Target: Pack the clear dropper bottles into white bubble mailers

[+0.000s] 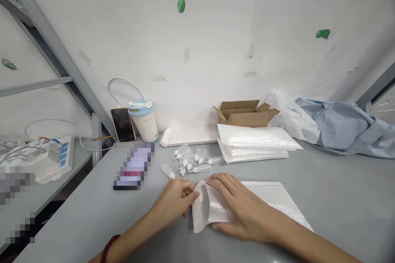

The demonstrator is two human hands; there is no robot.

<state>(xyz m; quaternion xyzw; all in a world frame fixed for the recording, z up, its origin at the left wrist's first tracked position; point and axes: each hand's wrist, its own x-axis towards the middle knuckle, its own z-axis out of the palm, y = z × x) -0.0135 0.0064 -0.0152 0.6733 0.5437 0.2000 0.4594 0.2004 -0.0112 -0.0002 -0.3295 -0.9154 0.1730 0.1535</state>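
Observation:
A white bubble mailer (277, 193) lies on the grey table in front of me, its flap (200, 205) folded out to the left and its mouth bowed apart. My left hand (180, 197) pinches the flap's left edge between thumb and fingers. Across the mailer near its mouth, my right hand (237, 207) spans from edge to edge, fingers at the far side and thumb at the near side. Just beyond the mailer lies a loose cluster of small clear plastic squeeze bottles (187, 157) with white caps. What is inside the mailer is hidden.
More bubble mailers (256, 141) are stacked behind, by an open cardboard box (247, 115), with another white mailer (191, 135) against the wall. A lidded cup (145, 123), a phone (123, 125) and a blurred-out phone (134, 166) stand left. Plastic bag (293, 119) and blue cloth (345, 125) lie right.

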